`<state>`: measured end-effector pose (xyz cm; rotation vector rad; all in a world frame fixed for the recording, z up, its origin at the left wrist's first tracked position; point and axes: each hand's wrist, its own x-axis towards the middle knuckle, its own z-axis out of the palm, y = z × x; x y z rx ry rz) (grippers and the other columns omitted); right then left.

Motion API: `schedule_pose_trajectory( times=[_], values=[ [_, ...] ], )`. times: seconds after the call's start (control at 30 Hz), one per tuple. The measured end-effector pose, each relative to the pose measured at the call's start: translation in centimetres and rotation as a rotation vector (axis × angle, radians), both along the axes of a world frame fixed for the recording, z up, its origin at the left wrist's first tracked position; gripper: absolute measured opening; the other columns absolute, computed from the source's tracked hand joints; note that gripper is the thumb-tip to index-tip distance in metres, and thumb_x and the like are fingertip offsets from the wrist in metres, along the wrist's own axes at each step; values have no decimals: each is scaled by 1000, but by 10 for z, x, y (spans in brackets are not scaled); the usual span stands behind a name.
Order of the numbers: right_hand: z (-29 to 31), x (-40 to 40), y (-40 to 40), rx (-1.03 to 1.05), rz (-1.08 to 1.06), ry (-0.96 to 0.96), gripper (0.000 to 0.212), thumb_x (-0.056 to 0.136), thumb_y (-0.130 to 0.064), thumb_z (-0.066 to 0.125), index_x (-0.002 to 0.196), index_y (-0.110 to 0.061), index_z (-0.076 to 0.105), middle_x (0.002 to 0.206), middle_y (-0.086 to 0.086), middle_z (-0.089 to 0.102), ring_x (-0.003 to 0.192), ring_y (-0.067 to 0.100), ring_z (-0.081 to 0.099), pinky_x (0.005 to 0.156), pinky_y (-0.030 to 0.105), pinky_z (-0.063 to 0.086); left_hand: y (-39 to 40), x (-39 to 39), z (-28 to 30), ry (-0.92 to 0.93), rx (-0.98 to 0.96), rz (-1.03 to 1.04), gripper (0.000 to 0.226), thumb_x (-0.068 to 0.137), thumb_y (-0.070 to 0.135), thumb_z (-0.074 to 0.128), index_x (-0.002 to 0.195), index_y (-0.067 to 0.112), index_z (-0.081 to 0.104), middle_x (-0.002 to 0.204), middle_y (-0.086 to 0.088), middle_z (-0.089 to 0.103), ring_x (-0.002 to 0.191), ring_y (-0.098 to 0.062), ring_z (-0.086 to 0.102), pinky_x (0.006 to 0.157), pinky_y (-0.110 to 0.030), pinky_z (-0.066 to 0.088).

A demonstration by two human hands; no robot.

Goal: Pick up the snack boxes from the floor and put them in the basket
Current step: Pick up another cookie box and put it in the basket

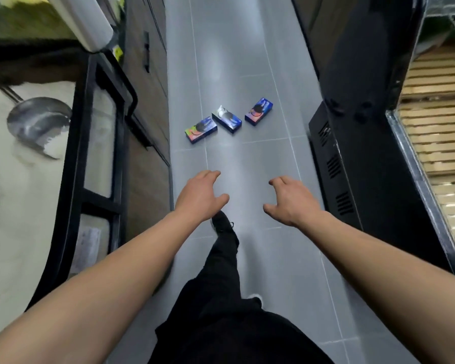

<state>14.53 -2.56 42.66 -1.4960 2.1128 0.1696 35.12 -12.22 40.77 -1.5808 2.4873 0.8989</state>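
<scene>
Head view: I see three snack boxes on the grey floor [247, 166] ahead, well beyond both hands: left box [201, 129], middle box [226, 119], right box [259, 111], lying close together in a row. My left hand [200, 197] and right hand [291, 199] reach forward, fingers loosely spread, holding nothing.

Grey tiled floor [247, 61], long and narrow, with thin pale lines between the tiles. Three small snack boxes flat on it, far ahead, side by side, not touching: left box [201, 129] with bright colours, middle box [226, 119] blue and white, right box [258, 111] blue. One black shoe [222, 222] on the floor, nearer.
</scene>
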Motion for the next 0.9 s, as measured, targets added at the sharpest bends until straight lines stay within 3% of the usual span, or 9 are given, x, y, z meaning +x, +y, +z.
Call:
schedule_pose_trajectory(
  times=[0.27,0.57,0.9],
  values=[
    [-7,-59,-180,23,111,48,66,87,-43,58,144,-16,39,145,2,43,129,26,44,99,38,44,-167,-44,-13,-9,31,94,69,84,39,61,146,20,38,151,1,39,137,-21,38,110,-35,36],
    [-10,-100,-356,31,220,4,68,87,-43,58,145,-15,38,146,4,42,130,28,43,104,39,43,-313,-83,-8,-27,33,216,69,82,38,64,144,19,41,149,0,42,134,-21,42,108,-33,37],
    [-76,-177,-532,111,349,-85,66,85,-45,58,142,-17,41,143,5,45,128,28,46,100,40,45,-449,-157,-50,-93,112,454,66,84,38,64,144,19,43,149,-4,44,135,-23,42,109,-33,34]
  ],
)
